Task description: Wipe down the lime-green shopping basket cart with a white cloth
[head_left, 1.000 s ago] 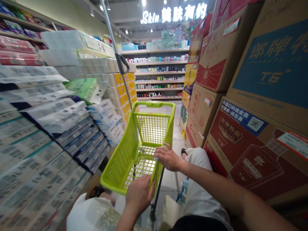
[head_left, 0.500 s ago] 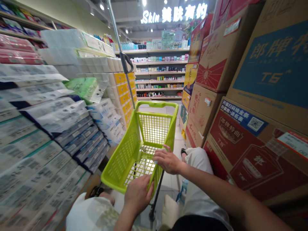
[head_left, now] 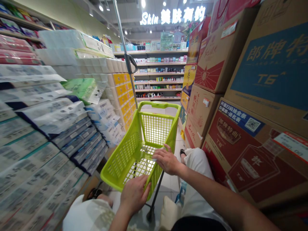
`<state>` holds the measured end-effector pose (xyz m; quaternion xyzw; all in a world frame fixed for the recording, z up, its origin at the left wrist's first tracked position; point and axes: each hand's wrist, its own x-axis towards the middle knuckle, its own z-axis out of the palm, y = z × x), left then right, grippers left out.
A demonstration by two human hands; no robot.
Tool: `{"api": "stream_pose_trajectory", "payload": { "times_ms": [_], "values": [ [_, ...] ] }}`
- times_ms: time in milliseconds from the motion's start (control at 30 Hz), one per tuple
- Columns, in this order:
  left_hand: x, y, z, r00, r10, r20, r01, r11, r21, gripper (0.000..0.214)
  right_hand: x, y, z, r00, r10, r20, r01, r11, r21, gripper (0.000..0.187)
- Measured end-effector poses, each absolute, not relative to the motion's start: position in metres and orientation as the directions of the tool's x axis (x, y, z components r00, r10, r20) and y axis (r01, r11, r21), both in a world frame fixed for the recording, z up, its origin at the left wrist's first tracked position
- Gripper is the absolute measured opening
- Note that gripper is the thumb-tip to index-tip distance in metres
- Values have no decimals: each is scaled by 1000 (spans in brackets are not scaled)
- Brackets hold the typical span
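Note:
A lime-green plastic shopping basket [head_left: 125, 154] on a wheeled frame stands in the aisle in front of me, with nothing visible inside. My left hand [head_left: 134, 195] is closed over the basket's near rim. My right hand [head_left: 166, 160] rests on the right rim, fingers curled around a small pale object that I cannot make out. A metal pole with a dark handle [head_left: 130, 64] rises from the basket's far side. My knees in light trousers [head_left: 199, 163] show below.
Stacked packs of tissue and toilet paper [head_left: 48, 128] fill the shelves at left. Large cardboard cartons [head_left: 252, 96] are piled at right. Far shelves of small bottles [head_left: 158, 77] stand under a lit sign. The tiled floor [head_left: 168, 183] runs between them in a narrow aisle.
The basket has shifted slightly forward and to the right, along with the pole. Both hands keep their grip on the rim.

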<state>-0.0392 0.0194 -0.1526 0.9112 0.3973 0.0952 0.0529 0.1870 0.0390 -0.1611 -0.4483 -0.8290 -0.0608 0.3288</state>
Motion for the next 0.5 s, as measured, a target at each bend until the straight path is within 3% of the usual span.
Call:
{"api": "stream_pose_trajectory", "payload": {
  "times_ms": [267, 500],
  "values": [
    [-50, 31, -147, 647, 753, 122, 718, -655, 235, 30, 202, 67, -153, -123, 794, 596, 905, 336, -261, 19],
    [-66, 37, -146, 628, 766, 136, 731, -641, 234, 32, 174, 46, -162, -370, 695, 616, 789, 585, -186, 20]
  ]
}}
